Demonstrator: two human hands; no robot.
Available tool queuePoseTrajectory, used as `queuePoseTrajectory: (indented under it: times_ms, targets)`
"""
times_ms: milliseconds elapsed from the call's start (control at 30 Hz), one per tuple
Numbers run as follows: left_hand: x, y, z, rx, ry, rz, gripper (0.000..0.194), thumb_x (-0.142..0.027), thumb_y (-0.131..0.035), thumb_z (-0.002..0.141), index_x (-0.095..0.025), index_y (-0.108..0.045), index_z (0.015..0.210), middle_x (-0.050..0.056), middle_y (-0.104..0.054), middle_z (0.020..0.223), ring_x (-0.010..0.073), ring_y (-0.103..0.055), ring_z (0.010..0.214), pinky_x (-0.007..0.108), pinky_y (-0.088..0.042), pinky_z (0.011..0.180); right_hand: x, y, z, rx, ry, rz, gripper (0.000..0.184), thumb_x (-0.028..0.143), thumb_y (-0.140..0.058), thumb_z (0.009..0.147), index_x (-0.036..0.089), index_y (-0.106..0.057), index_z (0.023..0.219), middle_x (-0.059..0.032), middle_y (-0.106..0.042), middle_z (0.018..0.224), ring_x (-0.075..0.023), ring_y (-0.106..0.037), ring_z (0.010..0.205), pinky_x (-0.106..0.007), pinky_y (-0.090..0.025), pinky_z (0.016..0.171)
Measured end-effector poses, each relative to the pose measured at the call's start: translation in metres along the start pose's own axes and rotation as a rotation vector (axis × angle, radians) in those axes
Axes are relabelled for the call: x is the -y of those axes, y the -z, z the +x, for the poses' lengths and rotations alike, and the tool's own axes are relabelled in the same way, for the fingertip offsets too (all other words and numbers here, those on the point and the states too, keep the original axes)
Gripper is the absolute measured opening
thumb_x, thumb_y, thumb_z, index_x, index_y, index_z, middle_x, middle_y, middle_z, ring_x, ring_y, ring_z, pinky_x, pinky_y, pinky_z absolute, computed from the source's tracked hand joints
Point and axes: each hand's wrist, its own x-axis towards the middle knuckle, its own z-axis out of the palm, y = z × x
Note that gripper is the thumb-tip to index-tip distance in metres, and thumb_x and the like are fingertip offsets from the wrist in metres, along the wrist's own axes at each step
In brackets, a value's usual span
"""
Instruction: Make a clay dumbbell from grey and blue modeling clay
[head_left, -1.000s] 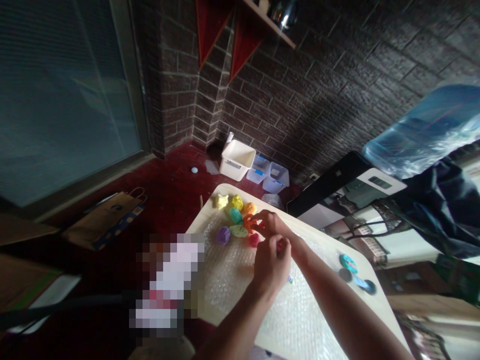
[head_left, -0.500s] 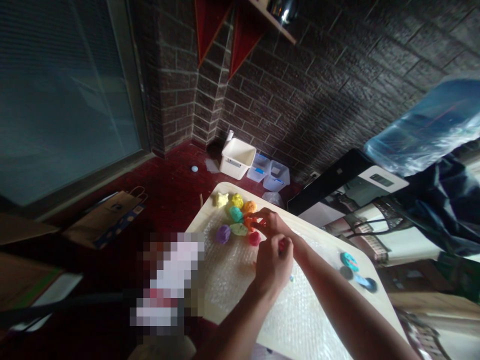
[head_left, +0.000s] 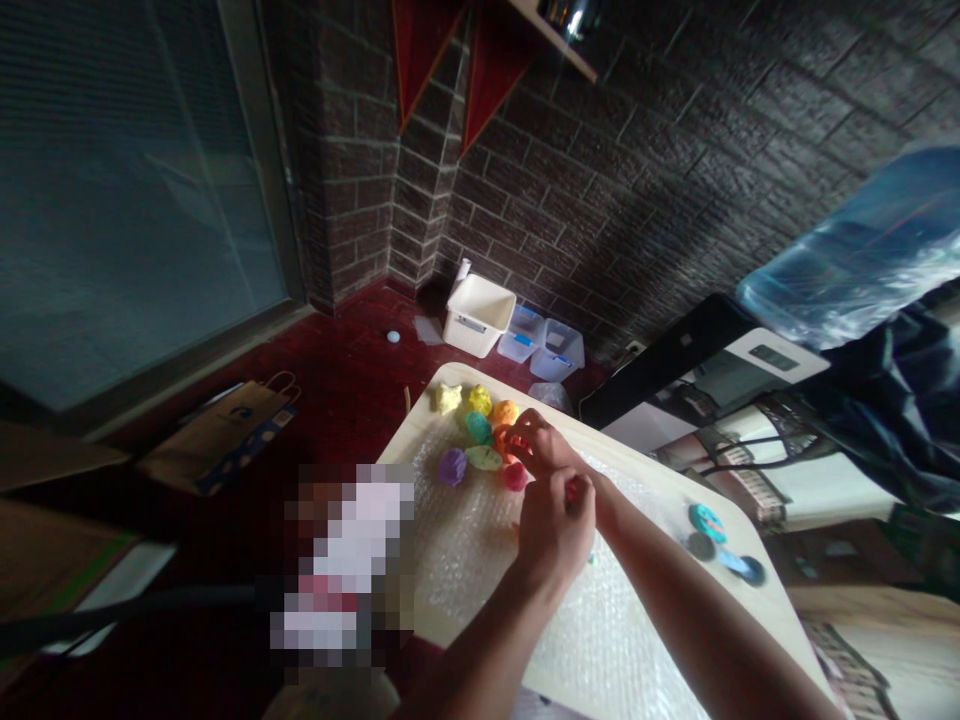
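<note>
My left hand (head_left: 556, 522) is closed, its thumb and fingers curled round a small red lump of modelling clay (head_left: 572, 489) that is mostly hidden. Just beyond it, my right hand (head_left: 541, 440) bends its fingers over an orange-red clay lump (head_left: 502, 444), fingertips touching it. Around them on the table lie an orange lump (head_left: 505, 411), a crimson lump (head_left: 515, 476), a teal lump (head_left: 478, 428), a pale green flattened piece (head_left: 484, 458), a purple lump (head_left: 452, 466), a yellow lump (head_left: 480, 401) and a cream lump (head_left: 448, 398).
Bubble wrap (head_left: 465, 560) covers much of the wooden table (head_left: 750, 530). At its right side are a turquoise ring-shaped thing (head_left: 706, 522) and a blue-handled, dumbbell-shaped tool (head_left: 726, 558). A white bin (head_left: 480, 315) and clear boxes (head_left: 556, 350) stand on the floor beyond.
The view has shifted slightly, so everything appears a little further right. Both hands keep nearly the same places, with the right fingers still at the orange-red clay.
</note>
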Motion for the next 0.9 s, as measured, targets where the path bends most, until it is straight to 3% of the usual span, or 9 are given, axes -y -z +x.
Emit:
queuePoseTrajectory:
  times_ms: [200, 400, 600, 667, 767, 833, 900]
  targets:
    - [-0.003, 0.002, 0.000, -0.006, -0.025, -0.006, 0.031, -0.025, -0.054, 0.097, -0.022, -0.064, 0.068, 0.005, -0.074, 0.072, 0.0203, -0.068, 0.072, 0.031, -0.045, 0.071, -0.004, -0.007, -0.001, -0.016, -0.007, 0.029, 0.019, 0.018, -0.075, 0.090, 0.021, -0.084, 0.107, -0.0122, -0.070, 0.113, -0.0250, -0.071, 0.090, -0.035, -0.061, 0.080]
    - [-0.007, 0.003, -0.003, -0.012, -0.036, -0.010, 0.032, -0.022, -0.054, 0.097, -0.022, -0.061, 0.066, 0.003, -0.071, 0.068, 0.0184, -0.065, 0.067, 0.030, -0.042, 0.066, -0.001, 0.009, 0.003, -0.032, -0.024, 0.066, 0.018, 0.029, -0.074, 0.096, 0.022, -0.084, 0.109, -0.0091, -0.076, 0.105, -0.0180, -0.073, 0.075, -0.030, -0.059, 0.072]
    - [-0.006, 0.004, -0.001, -0.027, -0.062, -0.038, 0.033, -0.023, -0.053, 0.096, -0.023, -0.055, 0.063, 0.002, -0.065, 0.062, 0.0185, -0.060, 0.063, 0.030, -0.039, 0.064, 0.005, 0.027, 0.009, -0.105, -0.092, 0.063, 0.017, 0.036, -0.077, 0.094, 0.020, -0.083, 0.090, -0.0076, -0.081, 0.091, -0.0170, -0.073, 0.066, -0.027, -0.054, 0.065]
    - [-0.005, 0.004, 0.001, -0.031, -0.080, -0.055, 0.033, -0.022, -0.052, 0.095, -0.024, -0.053, 0.062, 0.001, -0.064, 0.062, 0.0184, -0.060, 0.063, 0.030, -0.040, 0.064, 0.007, 0.032, -0.003, -0.180, -0.160, 0.062, 0.036, 0.044, -0.067, 0.101, 0.018, -0.079, 0.079, -0.0091, -0.081, 0.084, -0.0190, -0.074, 0.067, -0.027, -0.054, 0.065]
    - [-0.005, 0.006, 0.001, -0.031, -0.116, -0.090, 0.033, -0.021, -0.049, 0.094, -0.024, -0.052, 0.061, 0.001, -0.066, 0.065, 0.0182, -0.061, 0.067, 0.029, -0.044, 0.069, 0.014, 0.041, -0.044, -0.270, -0.275, 0.077, 0.059, 0.052, -0.046, 0.111, 0.017, -0.074, 0.073, -0.0100, -0.078, 0.072, -0.0200, -0.073, 0.064, -0.027, -0.053, 0.061]
    - [-0.005, 0.011, -0.002, -0.034, -0.137, -0.112, 0.034, -0.022, -0.048, 0.095, -0.024, -0.053, 0.061, 0.002, -0.067, 0.067, 0.0184, -0.062, 0.069, 0.029, -0.047, 0.072, 0.028, 0.042, -0.080, -0.302, -0.316, 0.077, 0.061, 0.052, -0.043, 0.112, 0.016, -0.073, 0.073, -0.0103, -0.076, 0.070, -0.0211, -0.071, 0.063, -0.029, -0.054, 0.061]
    - [-0.006, 0.019, -0.006, -0.047, -0.143, -0.124, 0.032, -0.024, -0.047, 0.094, -0.024, -0.054, 0.063, 0.002, -0.066, 0.067, 0.0190, -0.061, 0.069, 0.029, -0.048, 0.069, 0.049, 0.036, -0.115, -0.285, -0.306, 0.094, 0.050, 0.049, -0.049, 0.110, 0.016, -0.078, 0.085, -0.0116, -0.079, 0.084, -0.0232, -0.074, 0.074, -0.032, -0.058, 0.069]
